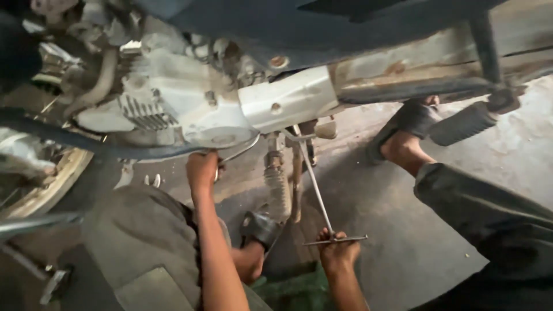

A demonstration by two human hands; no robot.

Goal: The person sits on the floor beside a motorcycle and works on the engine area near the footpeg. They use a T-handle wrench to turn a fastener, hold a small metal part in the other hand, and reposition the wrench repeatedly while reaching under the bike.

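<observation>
- Two hands show, both reaching under a motorbike.
- The left hand (pixel 203 168) is up under the engine (pixel 173 103). It is closed around something small and shiny there, but the view is dark, so I cannot tell what that thing is.
- The right hand (pixel 339 249) is lower down, near the floor (pixel 391 230). Its fingers are wrapped around the cross bar of one long T-shaped wrench (pixel 322 201).
- The wrench has one thin metal rod. The rod slants up and to the left from the right hand to the underside of the motorbike, just below the pale grey frame (pixel 288 98).
- One spring (pixel 278 190) with rings hangs down between the two hands, just left of the rod.
- The person's two feet show, each in a dark sandal. One foot (pixel 260 229) is between the two arms, close to the spring. The other foot (pixel 403 138) is up on the right, beside one black ribbed foot peg (pixel 464 122).
- One wheel rim (pixel 52 178) shows at the left edge.
- One rusty bar (pixel 415 66) runs across the top right, above the foot peg.
- The floor is grey and stained.
</observation>
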